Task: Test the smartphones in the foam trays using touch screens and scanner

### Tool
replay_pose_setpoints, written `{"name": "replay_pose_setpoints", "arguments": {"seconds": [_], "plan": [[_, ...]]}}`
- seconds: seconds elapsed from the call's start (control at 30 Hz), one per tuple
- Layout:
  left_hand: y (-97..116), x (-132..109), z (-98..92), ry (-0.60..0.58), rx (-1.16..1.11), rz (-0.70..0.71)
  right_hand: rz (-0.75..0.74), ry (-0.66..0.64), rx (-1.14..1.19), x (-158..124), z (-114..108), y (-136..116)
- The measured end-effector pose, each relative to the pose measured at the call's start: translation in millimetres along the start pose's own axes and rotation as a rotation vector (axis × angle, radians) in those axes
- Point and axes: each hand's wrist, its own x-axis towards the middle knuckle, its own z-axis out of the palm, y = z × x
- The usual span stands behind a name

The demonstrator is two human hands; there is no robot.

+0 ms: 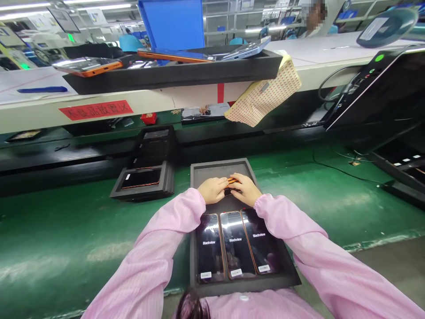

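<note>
Both my hands meet over the far half of a dark grey foam tray on the green belt. My left hand and my right hand are closed around a small orange-edged device, mostly hidden by the fingers. In the near half of the tray lie three black phones side by side, screens lit with a brand logo, white labels at their near ends. Pink sleeves cover both my arms.
A second foam tray with one dark phone sits to the left on the belt. A raised black shelf holds orange phones. A dotted yellow sheet hangs from it. A dark machine stands at right. A person is behind the counter.
</note>
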Motion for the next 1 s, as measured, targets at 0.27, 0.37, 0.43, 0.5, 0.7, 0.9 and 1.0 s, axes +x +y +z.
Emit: {"name": "replay_pose_setpoints", "arguments": {"seconds": [0.27, 0.37, 0.43, 0.5, 0.7, 0.9, 1.0], "plan": [[0.5, 2.1, -0.1, 0.013, 0.004, 0.022, 0.083, -0.042, 0.088, 5.5, 7.3, -2.1], [1.1, 1.8, 0.5, 0.020, -0.010, 0.015, 0.115, -0.044, 0.101, 6.4, 8.5, -3.7], [1.8, 1.7, 1.0, 0.020, -0.020, 0.013, 0.134, -0.044, 0.111, 6.4, 8.5, -5.3], [2.4, 1.8, 1.3, 0.018, -0.027, 0.005, 0.147, -0.047, 0.126, 6.3, 8.5, -6.7], [0.2, 3.2, -0.9, 0.006, -0.044, -0.003, 0.183, -0.071, 0.131, 11.2, 9.4, -10.9], [-7.4, -0.3, -3.3, 0.087, 0.001, 0.061, 0.171, -0.164, -0.069, 25.5, -2.1, -24.3], [-21.0, 1.3, 4.0, 0.183, 0.036, 0.104, 0.196, -0.224, -0.103, 29.0, 0.7, -19.9]]}}
